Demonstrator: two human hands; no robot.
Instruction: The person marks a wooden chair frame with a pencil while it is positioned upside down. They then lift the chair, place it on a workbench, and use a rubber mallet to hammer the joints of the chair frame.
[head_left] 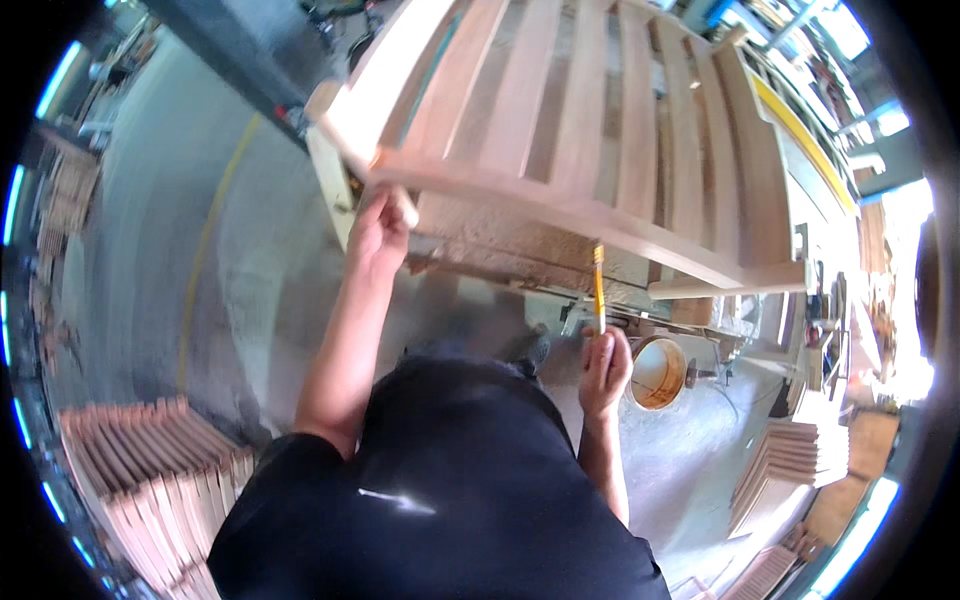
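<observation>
A slatted wooden frame (560,195) stretches away in front of me, its near rail running from the left corner down to the right. My left hand (380,232) is closed around a pale wooden end piece (405,207) just below that left corner. Whether this piece is joined to the frame is hard to make out. In my right hand (605,370) is a slim brush (599,290) with a yellow and white handle. It points upward, its tip close below the near rail.
To the right of my right hand stands a round bucket (657,373) with a pale content and brown-stained rim. Stacked wooden parts (160,480) lie at lower left, and more stacks (790,465) at lower right. A grey column (235,60) rises behind the frame's left side.
</observation>
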